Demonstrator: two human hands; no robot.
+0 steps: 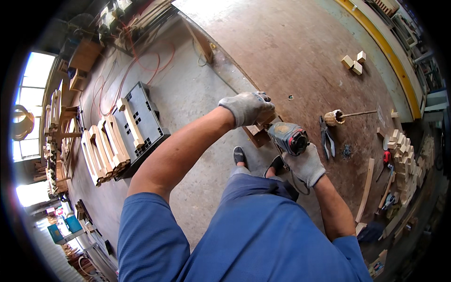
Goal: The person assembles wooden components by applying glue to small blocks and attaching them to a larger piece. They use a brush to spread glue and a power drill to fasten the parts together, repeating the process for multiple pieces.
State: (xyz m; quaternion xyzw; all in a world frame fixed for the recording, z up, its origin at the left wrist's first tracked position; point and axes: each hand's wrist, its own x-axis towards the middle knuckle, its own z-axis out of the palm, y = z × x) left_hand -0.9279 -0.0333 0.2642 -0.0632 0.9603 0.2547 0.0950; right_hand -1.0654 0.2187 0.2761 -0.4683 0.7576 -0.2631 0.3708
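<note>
Taking the clock face as centred on the grey-and-red power tool, which sits at the near edge of the brown bench: the gloved right hand is wrapped around the tool's handle, at about 5 o'clock, and a dark cord or hose loops below it. The gloved left hand, at 10 o'clock, has its fingers curled over a pale wooden piece right beside the tool's front end. Glove and tool body cover most of that piece, so its full shape and the tool's tip cannot be made out.

Closest on the bench are open-jawed pliers at 3 o'clock, with a small heap of dark metal bits just beyond. A round, ragged-sided container with a stick extending from it lies at 2 o'clock, near the pliers. Three wooden blocks sit well apart, between 1 and 2. Farther out, past 3 o'clock, are a red-handled screwdriver and a stack of small blocks; a curved wooden strip lies at 4.

Off the bench, at 9 o'clock, wooden frames lean by a dark plastic pallet; red hoses trail across the floor at 10.
</note>
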